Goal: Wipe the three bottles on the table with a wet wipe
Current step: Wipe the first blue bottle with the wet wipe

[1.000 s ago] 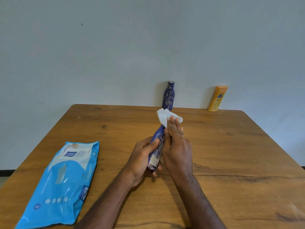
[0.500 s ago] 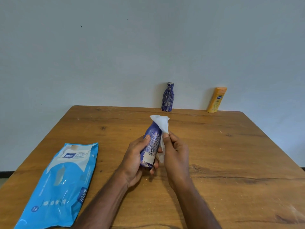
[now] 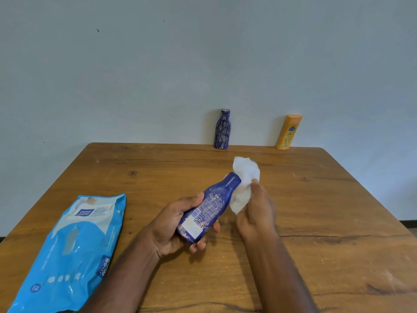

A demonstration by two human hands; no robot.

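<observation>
Three bottles: two blue [image 3: 207,208] [image 3: 222,129], one yellow [image 3: 288,132]; one wipe [image 3: 244,184]; one wipes pack [image 3: 70,251].

Wooden table [image 3: 316,199], pale blue-grey wall [image 3: 158,75]

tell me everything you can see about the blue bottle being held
The blue bottle looks like glossy dark-blue plastic with a rounded cap of the same colour and a printed back label bearing a white patch. It is held above the table, tilted, cap pointing up and away. The left hand grips its lower body; the white wet wipe, held by the right hand, touches its neck.
</observation>
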